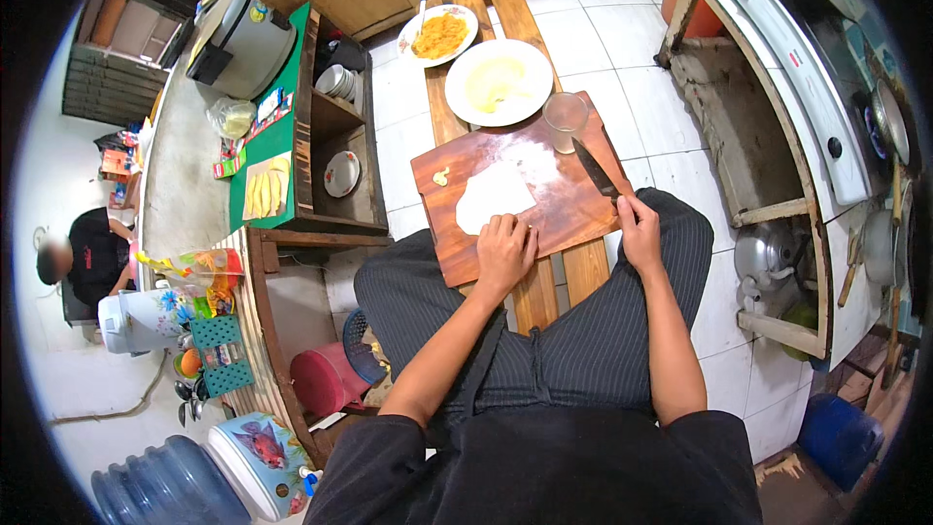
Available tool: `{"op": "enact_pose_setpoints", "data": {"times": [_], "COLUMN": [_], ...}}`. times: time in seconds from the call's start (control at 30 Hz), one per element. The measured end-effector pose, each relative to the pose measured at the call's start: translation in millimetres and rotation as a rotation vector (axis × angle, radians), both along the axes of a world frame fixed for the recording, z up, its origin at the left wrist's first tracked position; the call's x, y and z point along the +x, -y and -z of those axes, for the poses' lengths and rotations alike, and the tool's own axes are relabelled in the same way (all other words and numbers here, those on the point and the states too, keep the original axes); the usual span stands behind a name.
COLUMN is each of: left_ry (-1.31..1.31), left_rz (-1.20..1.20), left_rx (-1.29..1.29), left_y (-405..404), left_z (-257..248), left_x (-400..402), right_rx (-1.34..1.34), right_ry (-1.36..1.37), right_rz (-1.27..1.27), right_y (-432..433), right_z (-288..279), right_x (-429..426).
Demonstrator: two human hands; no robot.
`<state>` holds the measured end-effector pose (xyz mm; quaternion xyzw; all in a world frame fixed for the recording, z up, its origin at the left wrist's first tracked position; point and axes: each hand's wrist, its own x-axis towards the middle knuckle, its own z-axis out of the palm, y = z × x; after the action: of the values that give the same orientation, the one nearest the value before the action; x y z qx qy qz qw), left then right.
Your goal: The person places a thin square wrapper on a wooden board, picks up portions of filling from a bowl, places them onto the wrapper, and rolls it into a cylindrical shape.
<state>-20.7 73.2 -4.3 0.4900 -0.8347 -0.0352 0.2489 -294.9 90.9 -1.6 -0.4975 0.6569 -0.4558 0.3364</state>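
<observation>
A wooden cutting board (568,211) lies on a slatted wooden bench before me, with a flat white sheet of dough (494,195) on it. My left hand (506,251) rests at the near edge of the dough, fingers bent; whether it grips anything is hard to see. In my right hand (638,230) is the handle of a knife (595,170), its dark blade pointing away over the board's right side. White flour (528,160) is scattered behind the dough. A small dough scrap (441,176) sits at the left. A drinking glass (565,120) stands at the board's far right.
Beyond the board are a white plate with pale yellow contents (536,96) and a plate of shredded orange food (439,35) with a spoon. A shelf unit (306,117) stands left, a gas stove (794,65) right. Another person (98,255) is at far left.
</observation>
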Motion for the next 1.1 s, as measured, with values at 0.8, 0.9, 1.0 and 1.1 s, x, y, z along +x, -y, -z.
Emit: {"op": "enact_pose_setpoints", "data": {"times": [0.8, 0.9, 1.0, 1.1], "left_ry": [-0.167, -0.203, -0.369, -0.478], "left_rz": [0.081, 0.102, 0.028, -0.294], "left_rx": [0.107, 0.117, 0.099, 0.018], "left_y": [-11, -11, -1, 41], "left_z": [1, -1, 3, -1], "left_x": [39, 34, 45, 63], "right_rx": [-0.019, -0.005, -0.007, 0.018], "right_ry": [0.070, 0.081, 0.071, 0.030], "right_rz": [-0.001, 0.001, 0.008, -0.011], "right_y": [4, 3, 1, 0], "right_z": [14, 16, 14, 13], "right_x": [-5, -5, -3, -8]}}
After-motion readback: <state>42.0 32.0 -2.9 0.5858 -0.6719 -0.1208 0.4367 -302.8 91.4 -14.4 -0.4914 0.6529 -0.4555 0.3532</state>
